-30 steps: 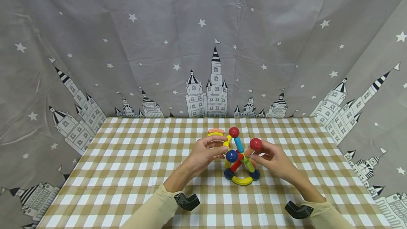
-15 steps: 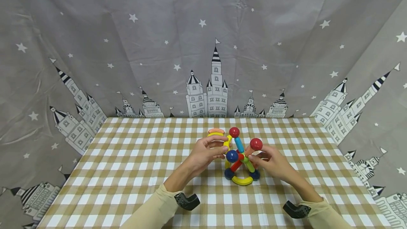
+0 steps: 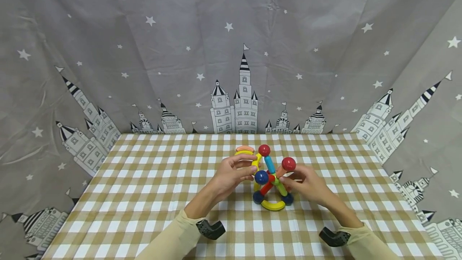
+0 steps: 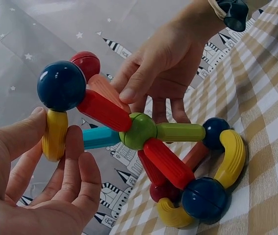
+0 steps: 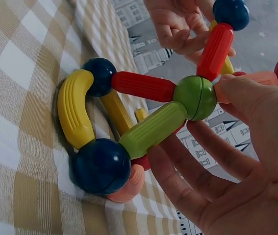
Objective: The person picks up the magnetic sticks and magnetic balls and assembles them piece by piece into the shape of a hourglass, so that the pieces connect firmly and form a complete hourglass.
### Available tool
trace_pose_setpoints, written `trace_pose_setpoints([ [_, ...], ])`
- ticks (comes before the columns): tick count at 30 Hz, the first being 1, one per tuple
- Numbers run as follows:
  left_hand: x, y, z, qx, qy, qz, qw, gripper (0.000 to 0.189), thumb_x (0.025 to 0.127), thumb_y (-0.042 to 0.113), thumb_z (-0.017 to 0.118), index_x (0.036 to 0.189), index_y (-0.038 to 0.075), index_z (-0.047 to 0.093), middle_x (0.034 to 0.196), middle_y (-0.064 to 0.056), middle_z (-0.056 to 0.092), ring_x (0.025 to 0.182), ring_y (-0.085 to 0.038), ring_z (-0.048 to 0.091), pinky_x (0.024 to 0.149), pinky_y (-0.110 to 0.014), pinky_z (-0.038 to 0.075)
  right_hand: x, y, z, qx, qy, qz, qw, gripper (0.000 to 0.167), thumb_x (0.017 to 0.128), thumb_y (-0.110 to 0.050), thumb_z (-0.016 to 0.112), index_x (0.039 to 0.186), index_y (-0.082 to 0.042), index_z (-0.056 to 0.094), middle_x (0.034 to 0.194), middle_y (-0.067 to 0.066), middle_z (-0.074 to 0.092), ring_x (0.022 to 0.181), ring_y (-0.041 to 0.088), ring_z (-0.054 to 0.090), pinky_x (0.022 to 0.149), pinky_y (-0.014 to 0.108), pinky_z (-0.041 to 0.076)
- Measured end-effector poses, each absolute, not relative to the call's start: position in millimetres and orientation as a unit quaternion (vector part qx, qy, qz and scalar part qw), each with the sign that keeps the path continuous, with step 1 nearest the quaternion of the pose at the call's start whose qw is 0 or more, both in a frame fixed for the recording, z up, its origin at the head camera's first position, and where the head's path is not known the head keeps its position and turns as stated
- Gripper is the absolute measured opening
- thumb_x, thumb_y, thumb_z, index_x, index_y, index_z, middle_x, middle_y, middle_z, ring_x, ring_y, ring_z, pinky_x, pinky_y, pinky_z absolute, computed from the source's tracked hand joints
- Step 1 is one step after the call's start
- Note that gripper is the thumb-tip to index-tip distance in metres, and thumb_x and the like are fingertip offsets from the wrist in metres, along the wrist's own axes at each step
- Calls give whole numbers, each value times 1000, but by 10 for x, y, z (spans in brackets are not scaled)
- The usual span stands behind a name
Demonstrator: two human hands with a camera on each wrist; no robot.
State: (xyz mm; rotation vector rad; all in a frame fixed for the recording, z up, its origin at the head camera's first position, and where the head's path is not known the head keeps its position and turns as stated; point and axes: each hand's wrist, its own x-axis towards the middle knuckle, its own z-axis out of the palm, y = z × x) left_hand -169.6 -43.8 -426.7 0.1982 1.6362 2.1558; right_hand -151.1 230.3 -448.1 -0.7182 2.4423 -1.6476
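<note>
A magnetic rod-and-ball toy stands on the cloth between both hands. Its centre is a green ball (image 4: 138,131), from which red, lime, blue and orange rods spread. Low down, dark blue balls (image 5: 102,166) and a yellow curved rod (image 5: 74,110) belong to its base. My left hand (image 3: 231,173) pinches an upper yellow curved rod (image 4: 55,137), just below a blue ball (image 4: 61,85). My right hand (image 3: 306,183) holds the orange rod (image 4: 107,90) close to the green ball, thumb in front and fingers behind. A red ball (image 3: 288,164) tops that rod.
Beyond the left hand lie orange and yellow curved rods (image 3: 244,149) on the checked tablecloth (image 3: 155,187). A grey curtain (image 3: 173,91) printed with castles and stars hangs behind the table.
My right hand has shifted slightly left, its thumb closer to the green ball. The left hand keeps its hold on the yellow curved rod, and the toy stands almost unchanged.
</note>
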Motion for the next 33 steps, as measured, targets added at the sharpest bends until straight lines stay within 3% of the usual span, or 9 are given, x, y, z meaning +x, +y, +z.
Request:
trace_pose_setpoints([
  [6,-1691,-527,-4258,73,584,781,210,35,95,4,72,129,0,64,130,-25,63,105,-23,67,88,-37,57,-1550,2223,-4483,-258,799,-541,56,14,98,-10,71,111,-8,71,101,10,71,80,32,70,70,41,61],
  [12,-1661,-687,-4277,83,589,778,203,37,94,4,72,130,-2,63,129,-24,64,106,-23,67,91,-41,56,-1573,2091,-4482,-266,798,-537,63,15,98,-11,71,112,-9,70,108,9,71,89,30,71,73,40,61],
  [17,-1632,-834,-4277,78,598,773,195,38,95,3,72,130,-3,62,130,-25,62,103,-23,67,91,-42,56,-1580,1943,-4483,-265,800,-535,64,15,97,-14,72,111,-11,71,108,8,72,88,27,72,70,39,61],
  [24,-1622,-1028,-4280,74,602,772,188,41,95,5,72,133,-5,59,137,-30,56,114,-29,66,92,-39,56,-1601,1731,-4486,-270,795,-539,61,15,97,-13,73,111,-10,72,107,6,73,91,31,72,75,34,60],
  [28,-1627,-1131,-4280,68,611,766,186,42,96,6,72,134,-5,59,136,-29,58,110,-27,67,92,-39,57,-1606,1626,-4483,-266,801,-533,55,14,97,-16,73,110,-12,72,108,3,73,95,29,72,78,32,60],
  [33,-1627,-1220,-4253,60,616,764,182,43,96,6,72,135,-6,58,134,-27,58,105,-25,67,91,-38,57,-1609,1530,-4475,-250,808,-531,57,16,97,-19,74,111,-12,72,108,4,73,89,22,73,71,33,60],
])
